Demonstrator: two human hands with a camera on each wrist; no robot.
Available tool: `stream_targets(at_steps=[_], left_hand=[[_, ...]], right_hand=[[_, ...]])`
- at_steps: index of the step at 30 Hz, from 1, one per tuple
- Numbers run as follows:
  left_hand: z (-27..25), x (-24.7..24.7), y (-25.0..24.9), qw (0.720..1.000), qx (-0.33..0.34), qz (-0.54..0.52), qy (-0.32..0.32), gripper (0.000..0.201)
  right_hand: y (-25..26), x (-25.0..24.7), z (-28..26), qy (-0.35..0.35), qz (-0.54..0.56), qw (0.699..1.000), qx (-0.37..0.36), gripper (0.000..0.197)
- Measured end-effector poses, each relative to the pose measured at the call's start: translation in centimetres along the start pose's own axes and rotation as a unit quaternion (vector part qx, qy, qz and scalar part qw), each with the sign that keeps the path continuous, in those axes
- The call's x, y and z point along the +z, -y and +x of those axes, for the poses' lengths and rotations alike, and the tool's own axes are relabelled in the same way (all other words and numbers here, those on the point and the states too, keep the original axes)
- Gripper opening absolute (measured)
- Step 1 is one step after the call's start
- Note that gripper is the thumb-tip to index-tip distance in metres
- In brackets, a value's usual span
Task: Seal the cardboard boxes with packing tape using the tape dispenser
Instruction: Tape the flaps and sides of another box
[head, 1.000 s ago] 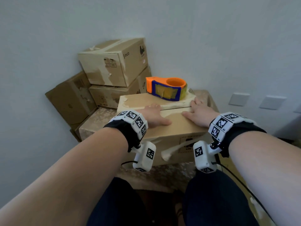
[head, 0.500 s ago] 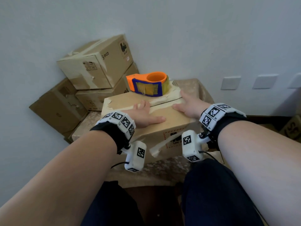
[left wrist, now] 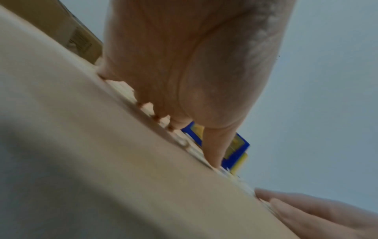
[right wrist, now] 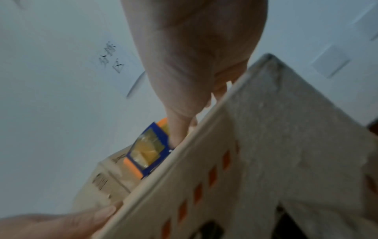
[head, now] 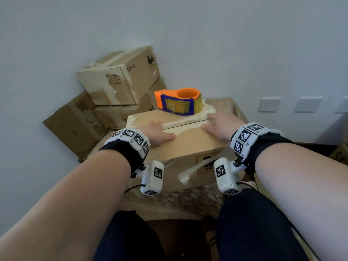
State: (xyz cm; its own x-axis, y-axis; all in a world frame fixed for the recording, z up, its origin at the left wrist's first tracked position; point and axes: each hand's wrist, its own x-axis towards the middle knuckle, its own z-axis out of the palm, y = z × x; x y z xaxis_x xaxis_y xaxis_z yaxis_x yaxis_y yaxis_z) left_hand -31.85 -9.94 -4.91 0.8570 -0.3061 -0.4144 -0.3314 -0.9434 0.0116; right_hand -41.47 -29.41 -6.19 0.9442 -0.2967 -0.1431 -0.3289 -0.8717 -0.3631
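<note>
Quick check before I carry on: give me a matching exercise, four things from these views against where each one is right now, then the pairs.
Things:
1. tape dispenser
2. left hand
3. right hand
4. PICO box

Places:
A. flat on the near box's top, right side
B. top of the stack by the wall
C. far edge of the near box's top
D. flat on the near box's top, left side

Pairs: 1-C, 2-D, 3-A, 4-B

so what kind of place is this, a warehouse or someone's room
Probably an ordinary room used for packing, not a warehouse: a few cardboard boxes stacked in a corner, plain painted wall with wall switch plates, and a small cloth-covered table.
</note>
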Motion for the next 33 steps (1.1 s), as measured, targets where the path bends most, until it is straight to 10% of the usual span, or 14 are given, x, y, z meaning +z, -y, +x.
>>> stream_targets(at_steps=[7,11,16,21,26,33], left_hand=[[-0.5,-1.2,5.5,0.993,-0.072,-0.091,0.000,0.066],[-0.6,-0.9,6.6,0.974,-0.084,-0.210,0.022,0.062],[-1.3,-0.6,5.7,0.920,-0.080,-0.375,0.084,0.054],[-2.2,-0.6,3.9,0.924,-0.017,-0.372,0.085,0.045],[-3.7,-0.9,2.2,0.870,0.078,-0.458,0.163,0.034],[-0.1,-1.5,3.3,0.973,0.101,-0.167,-0.126,0.054]], right_hand=[[3.0,0.4,-1.1,0.176,-0.168,0.968,-0.062,0.133],[4.6,-0.1,-0.9,0.138,-0.240,0.956,-0.093,0.115],[3.1,0.0,0.3,-0.036,-0.236,0.971,-0.026,0.042],[3.1,-0.4,1.2,-0.028,-0.153,0.987,0.028,0.037],[4.8,-0.1,0.9,-0.008,-0.057,0.998,-0.032,0.034],[6.5,2.2,0.9,0.055,-0.176,0.983,-0.025,0.090]])
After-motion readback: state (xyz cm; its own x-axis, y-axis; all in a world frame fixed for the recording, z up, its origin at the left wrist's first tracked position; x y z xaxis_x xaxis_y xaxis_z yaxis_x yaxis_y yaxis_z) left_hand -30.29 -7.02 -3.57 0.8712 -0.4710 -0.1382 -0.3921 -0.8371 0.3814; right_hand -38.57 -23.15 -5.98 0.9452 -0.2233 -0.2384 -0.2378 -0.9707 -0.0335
